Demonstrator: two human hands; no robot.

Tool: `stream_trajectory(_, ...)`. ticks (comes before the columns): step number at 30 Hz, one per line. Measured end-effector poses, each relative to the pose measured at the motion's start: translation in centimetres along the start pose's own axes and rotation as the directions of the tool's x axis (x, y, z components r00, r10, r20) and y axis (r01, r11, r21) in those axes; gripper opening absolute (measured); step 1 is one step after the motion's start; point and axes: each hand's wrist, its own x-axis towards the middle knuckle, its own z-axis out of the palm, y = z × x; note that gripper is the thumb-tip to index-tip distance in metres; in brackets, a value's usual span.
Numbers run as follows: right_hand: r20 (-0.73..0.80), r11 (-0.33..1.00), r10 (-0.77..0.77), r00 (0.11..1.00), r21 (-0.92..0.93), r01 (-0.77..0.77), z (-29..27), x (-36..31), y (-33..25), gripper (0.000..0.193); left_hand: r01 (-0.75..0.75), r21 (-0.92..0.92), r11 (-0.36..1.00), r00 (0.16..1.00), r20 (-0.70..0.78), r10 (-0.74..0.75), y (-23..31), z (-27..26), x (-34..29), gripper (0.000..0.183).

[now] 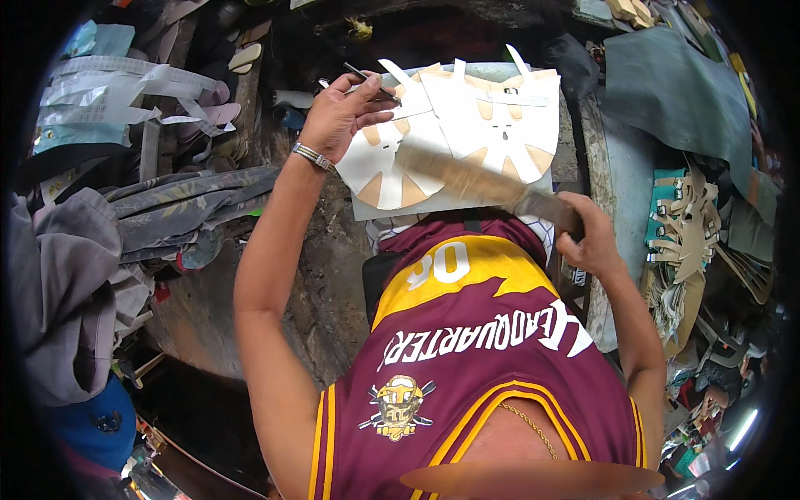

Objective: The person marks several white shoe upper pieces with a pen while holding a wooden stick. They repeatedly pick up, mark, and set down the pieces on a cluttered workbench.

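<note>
My left hand is closed, pinching a thin dark rod that looks like a punch or a pen. It hovers over the upper left corner of the white cut-out pieces. Fingers of my right hand wrap round the dark end of a long, flat brown tool, smeared by motion, so its kind is unclear. That tool reaches left across the lower part of the pieces. Two white cut-out sheets with tan wedges, slots and strap-like tabs lie overlapping on a pale grey board at my lap.
Grey cloth and a patterned fabric are heaped at the left, below white printed strips. Tan strap pieces with buckles are stacked at the right, under a grey-green sheet. A worn wooden beam runs beside the board.
</note>
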Motion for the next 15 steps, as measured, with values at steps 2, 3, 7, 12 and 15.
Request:
stream_trajectory(2, -0.109, 0.987, 0.146, 0.983, 0.076, -0.138, -0.1, -0.3, -0.2, 0.059, -0.019, 0.001, 1.000, 1.000, 0.004, 0.019, -0.9, 1.0, 0.6, 0.031)
stream_trajectory(3, -0.161, 0.971, 0.223, 0.961, 0.127, -0.204, 0.0, -0.3, -0.4, 0.057, -0.010, 0.010, 1.000, 1.000, -0.012, 0.010, -1.5, 1.6, 0.9, 0.031)
stream_trajectory(7, -0.259, 0.872, 0.349, 0.901, 0.443, -0.211, 0.6, 1.1, -1.7, 0.064, -0.115, 0.078, 0.990, 0.993, -0.013, 0.117, -3.6, 4.7, 2.7, 0.031)
stream_trajectory(12, -0.303, 0.779, 0.283, 0.910, 0.626, -0.034, -1.3, 3.0, -3.4, 0.082, -0.258, 0.204, 0.944, 0.966, 0.031, 0.257, -5.9, 8.9, 4.7, 0.026)
stream_trajectory(15, -0.334, 0.798, 0.310, 0.890, 0.600, -0.052, -2.2, 4.0, -3.9, 0.078, -0.284, 0.324, 0.903, 0.956, 0.019, 0.293, -7.5, 11.4, 5.5, 0.024)
